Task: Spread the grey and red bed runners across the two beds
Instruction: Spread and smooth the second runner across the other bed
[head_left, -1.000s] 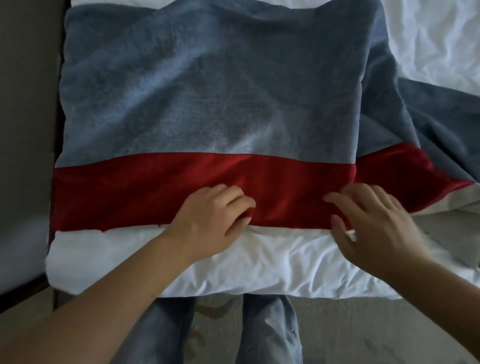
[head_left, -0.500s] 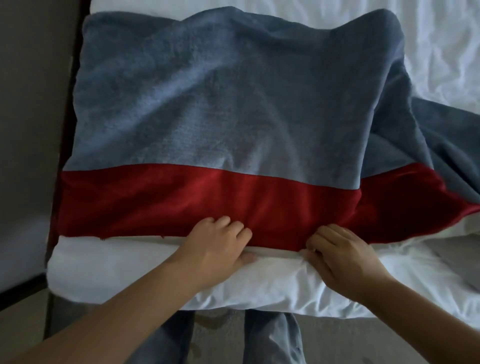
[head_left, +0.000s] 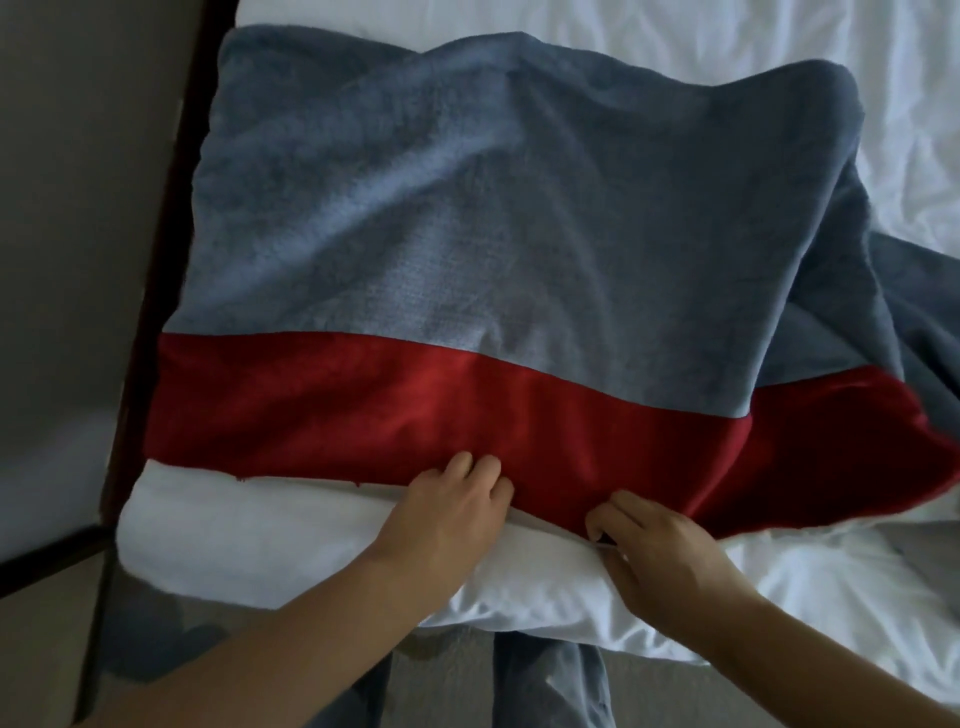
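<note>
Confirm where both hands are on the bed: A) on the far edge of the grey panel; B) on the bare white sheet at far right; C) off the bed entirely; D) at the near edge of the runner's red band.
D: the left hand and right hand both grip the bed runner at the near hem of its red band, just above the white duvet.

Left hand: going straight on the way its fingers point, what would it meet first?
The left hand grips the bed runner at its red band; going on, it would push into that band first, then the grey part. No other thing seems to lie in that line.
</note>
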